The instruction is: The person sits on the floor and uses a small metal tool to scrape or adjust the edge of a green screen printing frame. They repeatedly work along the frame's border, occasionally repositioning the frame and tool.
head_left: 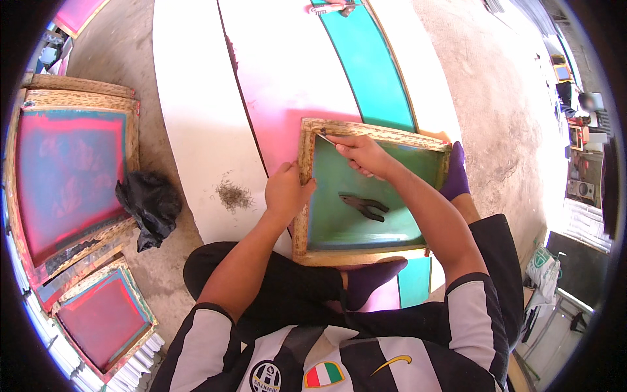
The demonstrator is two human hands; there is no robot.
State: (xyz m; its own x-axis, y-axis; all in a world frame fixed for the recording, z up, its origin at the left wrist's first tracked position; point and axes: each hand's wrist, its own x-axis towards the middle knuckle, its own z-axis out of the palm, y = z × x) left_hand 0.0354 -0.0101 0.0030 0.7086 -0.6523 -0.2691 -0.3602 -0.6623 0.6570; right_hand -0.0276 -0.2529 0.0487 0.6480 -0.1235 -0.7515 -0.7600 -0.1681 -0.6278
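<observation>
A wooden screen frame [302,215] with green mesh [326,222] lies before my crossed legs. My left hand [285,191] grips its left side rail, fingers wrapped round the wood. Near the far left corner, my right hand [363,155] is closed round a thin pointed tool whose tip touches the inner edge of the frame; the palm hides most of it, so its exact kind does not show. Dark pliers [366,207] rest on the mesh, handles toward the lower right. Left of the frame, small grey wiry bits [234,195], like pulled staples, lie in a heap.
Painted boards [196,144] in white, pink and turquoise lie under the frame. At the far end sits a hand tool [334,8]. To the left are a large stained screen [72,176], a black plastic bag [150,206] and a smaller red screen [104,317].
</observation>
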